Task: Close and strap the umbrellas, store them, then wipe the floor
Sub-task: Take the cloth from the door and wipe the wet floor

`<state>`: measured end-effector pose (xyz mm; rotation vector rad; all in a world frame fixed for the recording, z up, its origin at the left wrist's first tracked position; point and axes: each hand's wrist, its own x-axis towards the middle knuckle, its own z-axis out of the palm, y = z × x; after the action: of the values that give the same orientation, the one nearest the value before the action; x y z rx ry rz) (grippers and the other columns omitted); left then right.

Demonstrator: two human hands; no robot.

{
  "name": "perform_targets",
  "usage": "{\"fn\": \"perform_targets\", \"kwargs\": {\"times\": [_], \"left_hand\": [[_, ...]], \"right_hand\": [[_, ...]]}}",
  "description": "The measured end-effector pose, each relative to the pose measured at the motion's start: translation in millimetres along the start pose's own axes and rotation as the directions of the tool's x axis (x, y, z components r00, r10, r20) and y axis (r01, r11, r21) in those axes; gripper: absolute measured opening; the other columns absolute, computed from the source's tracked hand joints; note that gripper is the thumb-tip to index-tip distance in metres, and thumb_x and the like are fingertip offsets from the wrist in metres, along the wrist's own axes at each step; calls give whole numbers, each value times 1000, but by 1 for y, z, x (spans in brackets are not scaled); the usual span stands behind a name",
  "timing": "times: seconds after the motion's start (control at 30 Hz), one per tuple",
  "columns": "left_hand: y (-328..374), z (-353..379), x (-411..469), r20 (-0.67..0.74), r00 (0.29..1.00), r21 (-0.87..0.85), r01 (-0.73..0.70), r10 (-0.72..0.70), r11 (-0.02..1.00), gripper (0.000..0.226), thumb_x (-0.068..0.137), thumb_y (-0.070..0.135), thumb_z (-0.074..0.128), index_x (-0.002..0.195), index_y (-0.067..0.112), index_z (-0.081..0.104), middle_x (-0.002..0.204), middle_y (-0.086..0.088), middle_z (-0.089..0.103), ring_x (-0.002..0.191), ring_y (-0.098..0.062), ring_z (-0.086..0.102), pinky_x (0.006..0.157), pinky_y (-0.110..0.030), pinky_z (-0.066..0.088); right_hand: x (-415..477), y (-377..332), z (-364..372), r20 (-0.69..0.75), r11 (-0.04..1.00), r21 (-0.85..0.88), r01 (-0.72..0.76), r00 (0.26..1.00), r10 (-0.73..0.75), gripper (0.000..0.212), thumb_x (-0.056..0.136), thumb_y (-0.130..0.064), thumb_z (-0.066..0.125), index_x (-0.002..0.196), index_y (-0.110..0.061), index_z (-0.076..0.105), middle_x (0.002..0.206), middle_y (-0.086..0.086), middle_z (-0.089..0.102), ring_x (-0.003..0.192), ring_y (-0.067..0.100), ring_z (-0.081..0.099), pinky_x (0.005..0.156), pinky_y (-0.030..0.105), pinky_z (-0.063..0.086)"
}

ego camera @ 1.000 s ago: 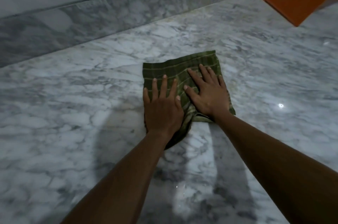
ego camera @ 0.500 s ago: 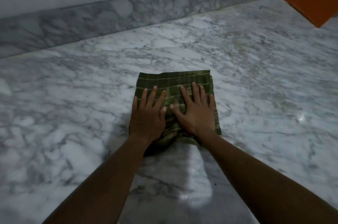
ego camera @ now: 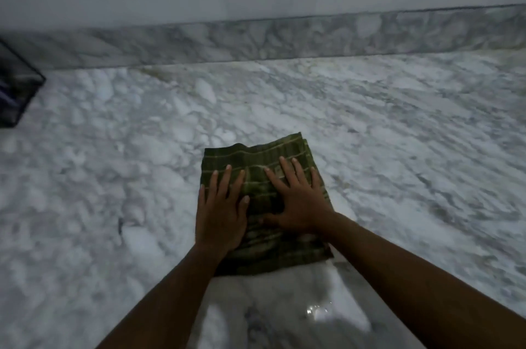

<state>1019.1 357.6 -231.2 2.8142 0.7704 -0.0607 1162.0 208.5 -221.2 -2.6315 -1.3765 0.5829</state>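
Note:
A folded green checked cloth (ego camera: 256,158) lies flat on the white and grey marble floor (ego camera: 398,149), in the middle of the view. My left hand (ego camera: 220,210) presses on its left half with straight, spread fingers. Beside it, my right hand (ego camera: 299,200) presses on the right half, fingers straight and pointing away from me. Both forearms reach in from the bottom edge. No umbrella is in view.
A marble skirting (ego camera: 284,41) runs along the base of the pale wall behind the cloth. A dark wire-framed object (ego camera: 14,92) sits at the far left edge. A wet shine (ego camera: 318,310) shows on the floor between my arms.
Both hands and the cloth have slid left along the floor. The orange object at the upper right has left the view, and the dark wire-framed object has come in at the left.

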Motion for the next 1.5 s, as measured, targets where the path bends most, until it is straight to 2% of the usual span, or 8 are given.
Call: {"fn": "perform_targets", "kwargs": {"times": [0.17,0.4,0.63,0.8,0.9,1.07,1.27,1.5], "left_hand": [[-51,-8,38,-1,1000,0,-6,6,1000,56,102,50,22,156,36,19,167,2,15,153,-26,12,121,-53,17],[-169,-31,74,-87,993,-11,81,-82,997,57,101,50,24,156,35,23,166,2,20,152,-25,16,121,-53,20],[-332,-56,52,-193,924,-18,333,-330,943,62,99,55,18,156,32,26,164,-4,25,150,-28,23,119,-52,23],[-420,-68,-3,-266,790,-83,552,-552,830,62,100,49,18,155,25,33,162,-10,31,147,-33,27,118,-52,23],[-418,-63,-28,-300,694,-101,659,-654,746,61,99,44,19,152,20,40,158,-14,37,144,-37,33,113,-52,29],[-388,-55,-47,-271,638,-157,709,-720,687,61,100,43,13,156,24,30,163,-9,26,150,-33,22,118,-53,21],[-343,-46,-80,-259,697,-111,666,-668,738,58,102,39,19,154,19,34,161,-14,31,146,-38,28,115,-57,26],[-235,-26,-104,-209,821,-95,523,-530,847,55,102,38,27,152,19,39,161,-12,31,147,-38,29,114,-58,28]], "right_hand": [[51,-28,-14,154,998,-59,13,988,-3,120,69,-92,48,154,-43,-22,162,5,-33,150,29,-30,120,59,-12],[153,-119,-12,111,989,-124,82,992,-68,109,72,-95,33,153,-46,-22,164,3,-30,151,27,-28,121,57,-10],[260,-270,17,-27,936,-111,334,941,-338,95,73,-95,26,154,-53,1,169,7,-8,155,30,-10,120,61,-5],[291,-394,57,-156,873,-105,476,859,-487,89,73,-91,26,153,-52,26,168,10,15,155,32,10,120,60,1],[291,-418,62,-82,818,-152,555,817,-570,87,76,-91,25,154,-52,20,169,7,10,155,30,4,120,61,-1],[273,-410,62,-92,777,-179,604,776,-624,85,77,-91,26,153,-52,23,168,5,15,155,30,9,120,62,6],[222,-382,62,-53,782,-93,617,781,-622,79,81,-84,33,152,-49,29,169,1,12,156,25,5,123,55,0],[122,-287,54,-98,885,-35,465,879,-466,76,83,-86,28,149,-49,37,168,-7,16,156,16,6,124,50,3]]}}
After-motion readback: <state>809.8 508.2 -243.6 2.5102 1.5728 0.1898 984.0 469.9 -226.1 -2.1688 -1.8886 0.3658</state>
